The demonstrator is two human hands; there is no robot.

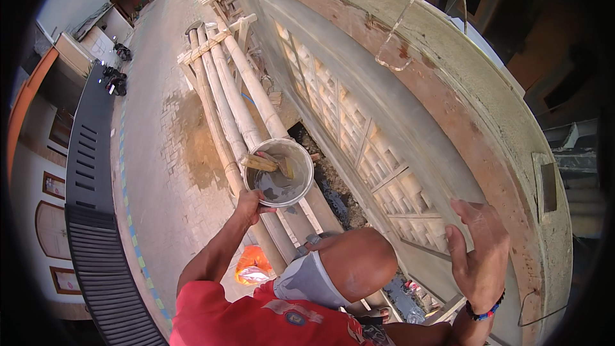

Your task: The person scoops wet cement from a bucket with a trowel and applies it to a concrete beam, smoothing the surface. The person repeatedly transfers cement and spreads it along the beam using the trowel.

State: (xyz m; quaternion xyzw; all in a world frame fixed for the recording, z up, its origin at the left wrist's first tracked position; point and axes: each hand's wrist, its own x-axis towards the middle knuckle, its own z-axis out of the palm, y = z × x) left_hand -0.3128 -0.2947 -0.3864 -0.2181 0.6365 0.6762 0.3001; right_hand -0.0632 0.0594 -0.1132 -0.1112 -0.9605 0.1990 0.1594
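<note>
My left hand (248,206) is closed on the near-left rim of a round bucket (310,182). Wet grey mortar (274,187) lies inside it, along with a trowel (259,163) whose wooden handle leans over the left rim. The trowel's blade is partly sunk in the mortar. Beneath the bucket run bamboo poles (230,106); whether it rests on them I cannot tell. My right hand (479,250) is raised on the right, fingers apart and holding nothing. It is beside the grey plastered wall (435,147); I cannot tell if it touches.
Lashed crosspieces (205,48) tie the poles at their far end. A bent metal rod (401,22) sticks out from the wall top. Between poles and wall runs a rubble-strewn gutter (339,195). An orange plastic bag (252,261) lies left of the poles. Motorbikes (114,80) stand across the paved lane.
</note>
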